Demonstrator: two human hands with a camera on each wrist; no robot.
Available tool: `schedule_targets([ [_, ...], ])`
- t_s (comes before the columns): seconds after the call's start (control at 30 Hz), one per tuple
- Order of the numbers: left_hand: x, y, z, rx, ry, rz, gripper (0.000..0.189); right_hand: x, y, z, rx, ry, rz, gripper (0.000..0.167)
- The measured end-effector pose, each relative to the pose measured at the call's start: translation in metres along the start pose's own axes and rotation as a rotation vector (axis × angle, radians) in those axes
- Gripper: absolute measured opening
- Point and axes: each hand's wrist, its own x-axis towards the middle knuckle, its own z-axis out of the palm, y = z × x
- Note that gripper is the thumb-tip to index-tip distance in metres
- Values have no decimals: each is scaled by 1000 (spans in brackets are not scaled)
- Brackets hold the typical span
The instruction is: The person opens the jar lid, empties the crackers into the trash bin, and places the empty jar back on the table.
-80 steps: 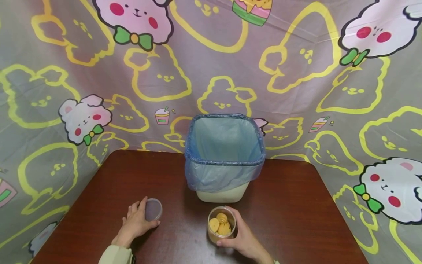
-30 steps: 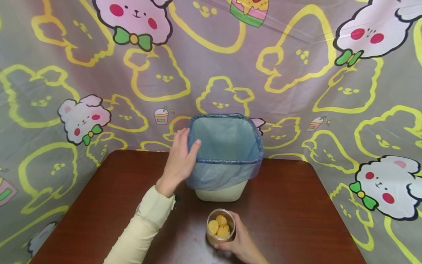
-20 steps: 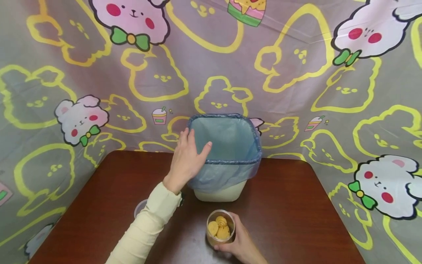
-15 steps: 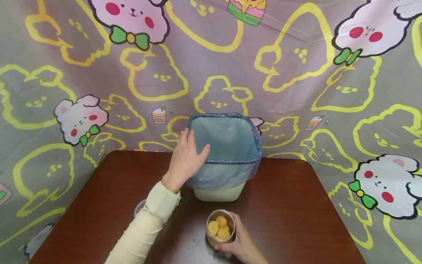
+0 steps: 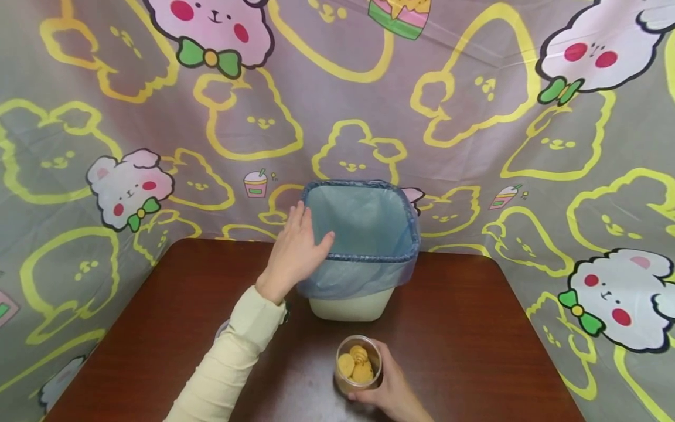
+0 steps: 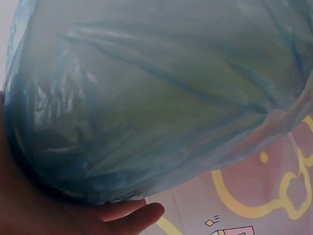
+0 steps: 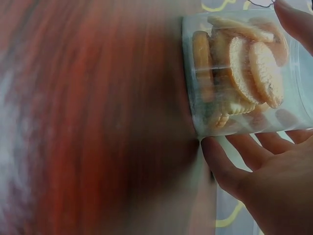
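Cloth (image 5: pixel 464 158) printed with yellow outlined animals, white fluffy faces and green bows hangs in soft folds beyond both hands, walling in a dark reddish-brown table (image 5: pixel 453 346) with rounded far corners and a glossy patch left of the right-hand grip. The right hand (image 5: pixel 391 384) is closed around a clear, smooth-walled, round jar (image 5: pixel 343 384), thumb on one side and fingers on the other; it stands upright with its mouth uncovered, and inside sit golden cookies (image 5: pixel 360 363), some ridged or swirled. Farther out from that grip is a cream bin (image 5: pixel 350 310), its squarish mouth lined with a thin, crinkled, see-through blue bag (image 5: pixel 364 278). The left hand (image 5: pixel 295 252), below a pale yellow sleeve (image 5: pixel 221 366), lies along the bin's left side, fingers extended and thumb spread across the rim, clasping nothing. From the left wrist, the bag's film shows sharp creases, with fingertips just beside its edge. From the right wrist, the jar's side reveals cookies stacked at angles, with pale, crumbly faces that the head view hides.
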Motion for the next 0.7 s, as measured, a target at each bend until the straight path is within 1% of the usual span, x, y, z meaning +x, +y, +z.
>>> schedule_targets([
  [0.2, 1, -1, 1, 1, -6, 5, 80, -1, 3, -2, -8, 28, -32, 94],
  [0.47, 0, 0, 0, 4, -13, 2, 80, -2, 2, -2, -18, 52, -39, 95],
  [0.7, 0, 0, -1, 13, -24, -4, 79, -3, 0, -3, -64, 144, -33, 95],
])
